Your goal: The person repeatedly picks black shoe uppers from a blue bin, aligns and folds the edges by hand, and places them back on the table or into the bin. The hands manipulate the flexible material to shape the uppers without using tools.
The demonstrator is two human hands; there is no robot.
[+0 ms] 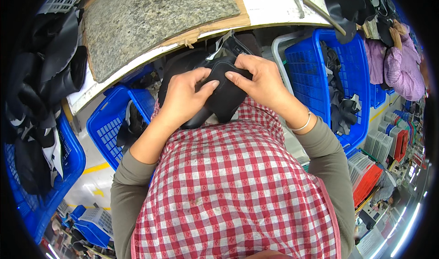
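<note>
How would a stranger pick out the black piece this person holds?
Start at the red-and-white checked apron; above it are the left hand and right hand. The black leather-like piece is between them. Unlike the dark pieces in the blue basket at right, it lies under both thumbs.

Yellow lines cross the pale floor near a white table; tube lights glow.

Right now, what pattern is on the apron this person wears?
Red and white checks; the apron shows best in the head view.
</note>
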